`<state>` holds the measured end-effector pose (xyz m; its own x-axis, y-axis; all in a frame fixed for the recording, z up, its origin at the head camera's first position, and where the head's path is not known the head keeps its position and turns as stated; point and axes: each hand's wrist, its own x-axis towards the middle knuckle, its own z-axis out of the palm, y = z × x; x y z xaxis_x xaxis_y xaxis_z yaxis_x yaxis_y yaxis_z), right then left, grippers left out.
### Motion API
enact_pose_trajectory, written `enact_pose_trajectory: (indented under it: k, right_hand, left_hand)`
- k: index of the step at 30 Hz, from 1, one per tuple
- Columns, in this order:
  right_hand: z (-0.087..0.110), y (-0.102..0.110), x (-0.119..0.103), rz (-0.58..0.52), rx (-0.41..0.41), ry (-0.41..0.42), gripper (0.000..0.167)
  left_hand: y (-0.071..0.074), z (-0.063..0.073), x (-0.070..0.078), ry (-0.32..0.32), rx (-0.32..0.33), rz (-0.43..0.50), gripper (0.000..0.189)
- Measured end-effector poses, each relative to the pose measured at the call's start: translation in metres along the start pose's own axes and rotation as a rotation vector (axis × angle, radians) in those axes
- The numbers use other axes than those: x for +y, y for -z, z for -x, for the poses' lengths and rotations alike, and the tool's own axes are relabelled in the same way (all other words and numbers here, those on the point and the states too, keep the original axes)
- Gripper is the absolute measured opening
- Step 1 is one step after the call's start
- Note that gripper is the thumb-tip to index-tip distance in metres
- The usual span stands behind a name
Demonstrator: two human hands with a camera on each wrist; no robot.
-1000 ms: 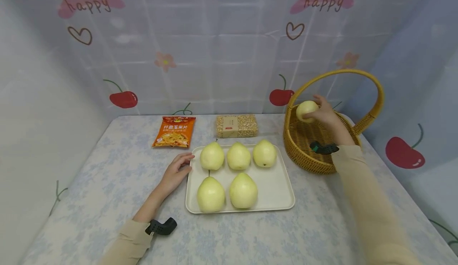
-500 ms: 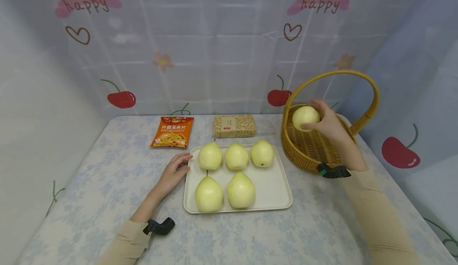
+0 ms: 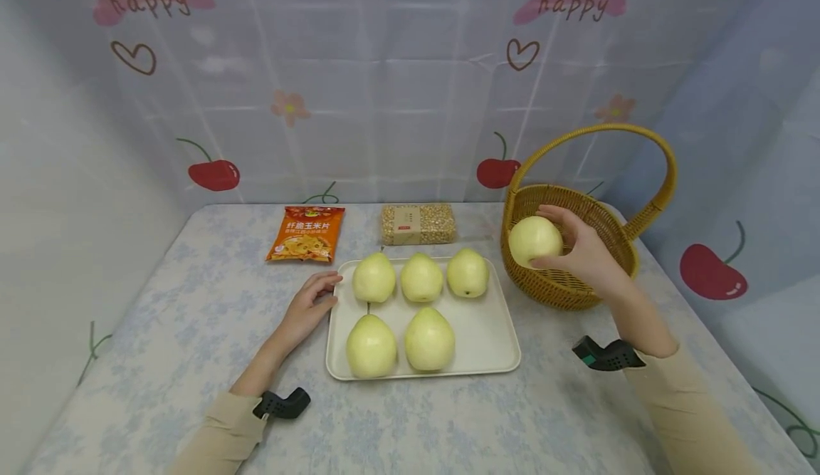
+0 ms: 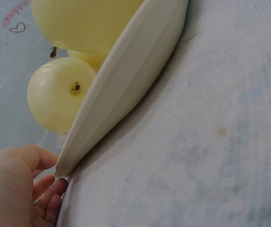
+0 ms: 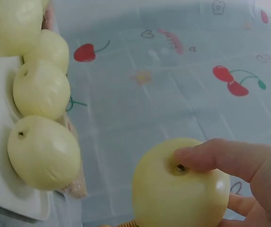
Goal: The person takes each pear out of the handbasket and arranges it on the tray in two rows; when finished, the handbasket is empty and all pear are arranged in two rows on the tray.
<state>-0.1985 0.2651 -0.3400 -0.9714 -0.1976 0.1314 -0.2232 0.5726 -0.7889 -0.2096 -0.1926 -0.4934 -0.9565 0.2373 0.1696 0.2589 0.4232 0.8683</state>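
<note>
A pale yellow-green pear (image 3: 535, 241) is gripped in my right hand (image 3: 579, 251) over the left rim of the wicker basket (image 3: 551, 291). In the right wrist view the thumb lies beside the pear's (image 5: 180, 189) small dark hollow, with the other fingers behind. On the left, my left hand (image 3: 307, 312) touches the rim of the white tray (image 3: 483, 336) with relaxed fingers. The left wrist view shows its fingertips at the tray's edge (image 4: 109, 90). Several more pears (image 3: 429, 340) sit on the tray in two rows; its front right part is bare.
An orange snack bag (image 3: 307, 234) lies behind the tray's left end. Next to it at the back is a clear pack of grains (image 3: 418, 224) with a paper label. The basket's tall handle (image 3: 666, 183) arches upward. A printed curtain (image 3: 384, 105) hangs behind the table.
My right hand has moved the pear from inside the basket toward me and slightly left, to the basket's near left rim. The left hand stays at the tray.
</note>
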Motion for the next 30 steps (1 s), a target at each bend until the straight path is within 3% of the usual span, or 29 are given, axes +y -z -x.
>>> enact_pose_trajectory:
  k: [8, 14, 20, 30]
  right_hand:
    - [0.018, -0.026, -0.001, -0.095, -0.029, 0.092, 0.084]
    - [0.033, -0.047, 0.002, -0.192, -0.133, 0.182, 0.083]
    - [0.045, -0.069, 0.009, -0.184, -0.223, 0.156, 0.082]
    - [0.052, -0.095, 0.029, -0.181, -0.290, 0.105, 0.084]
  left_hand:
    - [0.000, 0.000, -0.002, 0.006, 0.002, -0.003, 0.038]
    - [0.000, -0.001, -0.003, -0.006, 0.005, -0.011, 0.038]
    - [0.000, -0.001, -0.001, -0.009, -0.003, -0.002, 0.039]
    - [0.000, 0.000, 0.001, 0.012, -0.002, 0.002, 0.039]
